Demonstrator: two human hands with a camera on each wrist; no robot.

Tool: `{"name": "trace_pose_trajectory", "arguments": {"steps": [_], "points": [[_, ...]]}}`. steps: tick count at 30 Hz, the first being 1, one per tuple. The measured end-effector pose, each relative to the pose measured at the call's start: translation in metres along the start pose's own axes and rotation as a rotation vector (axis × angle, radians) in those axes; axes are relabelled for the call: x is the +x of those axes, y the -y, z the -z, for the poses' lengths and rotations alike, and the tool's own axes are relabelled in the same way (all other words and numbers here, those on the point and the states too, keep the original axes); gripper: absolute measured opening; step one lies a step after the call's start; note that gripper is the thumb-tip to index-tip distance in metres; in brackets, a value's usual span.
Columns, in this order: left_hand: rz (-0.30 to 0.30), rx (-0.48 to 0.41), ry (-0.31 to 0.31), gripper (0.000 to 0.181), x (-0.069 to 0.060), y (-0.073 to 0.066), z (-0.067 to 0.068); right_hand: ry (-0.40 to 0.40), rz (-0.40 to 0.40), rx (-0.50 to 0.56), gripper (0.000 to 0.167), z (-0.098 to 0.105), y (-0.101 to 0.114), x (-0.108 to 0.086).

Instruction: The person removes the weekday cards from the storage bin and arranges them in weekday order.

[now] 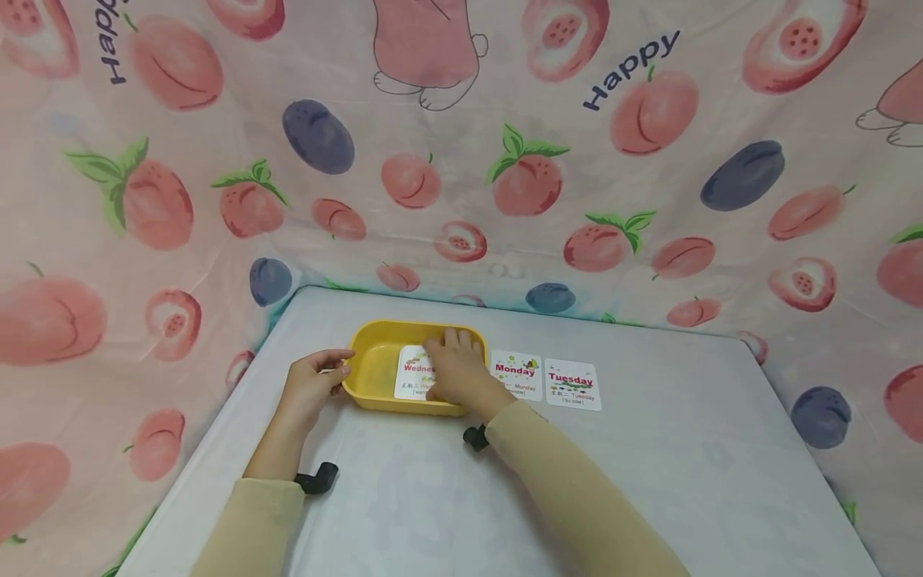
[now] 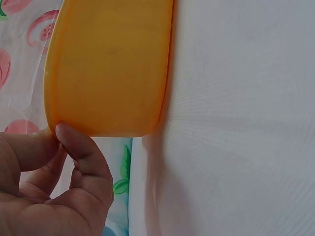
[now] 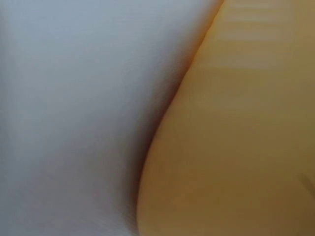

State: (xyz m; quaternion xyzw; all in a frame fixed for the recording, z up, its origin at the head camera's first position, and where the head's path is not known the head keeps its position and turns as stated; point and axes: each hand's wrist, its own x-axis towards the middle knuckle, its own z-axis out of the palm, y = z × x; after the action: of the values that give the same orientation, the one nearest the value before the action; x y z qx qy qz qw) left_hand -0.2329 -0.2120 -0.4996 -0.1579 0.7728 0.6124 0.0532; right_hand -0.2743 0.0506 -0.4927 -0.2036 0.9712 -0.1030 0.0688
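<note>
A yellow tray (image 1: 375,361) stands on the table, and my left hand (image 1: 306,389) pinches its left end. The left wrist view shows the thumb and fingers (image 2: 81,147) of that hand at the tray's rim. Inside the tray is a white card reading "Wednesday" (image 1: 411,377). My right hand (image 1: 461,373) reaches over the tray, its fingers and thumb at the card's right side, which they partly cover. Whether they pinch the card is hidden. The right wrist view has only the tray's blurred yellow wall (image 3: 236,147), no fingers.
Right of the tray, a "Monday" card (image 1: 515,373) and a "Tuesday" card (image 1: 573,385) lie side by side, the first partly behind my right wrist. The white tabletop (image 1: 685,465) meets a fruit-printed cloth (image 1: 461,160) at the back and sides.
</note>
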Motion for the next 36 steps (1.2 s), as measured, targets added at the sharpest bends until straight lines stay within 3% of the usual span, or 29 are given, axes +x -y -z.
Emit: {"name": "trace_pose_trajectory", "arguments": {"steps": [10,30,36], "points": [[0.006,0.004,-0.008,0.036,-0.0011,-0.0009,-0.0005,-0.033,-0.014,0.047,0.093,-0.0016,0.0001,0.0011],[0.0,0.013,-0.003,0.035,-0.0026,-0.001,-0.0005,-0.141,-0.031,0.181,0.065,0.0016,-0.0041,0.0012],[0.0,0.014,-0.001,0.036,-0.0032,-0.0015,-0.0003,-0.16,-0.059,0.259,0.07,0.005,-0.0061,0.0018]]}}
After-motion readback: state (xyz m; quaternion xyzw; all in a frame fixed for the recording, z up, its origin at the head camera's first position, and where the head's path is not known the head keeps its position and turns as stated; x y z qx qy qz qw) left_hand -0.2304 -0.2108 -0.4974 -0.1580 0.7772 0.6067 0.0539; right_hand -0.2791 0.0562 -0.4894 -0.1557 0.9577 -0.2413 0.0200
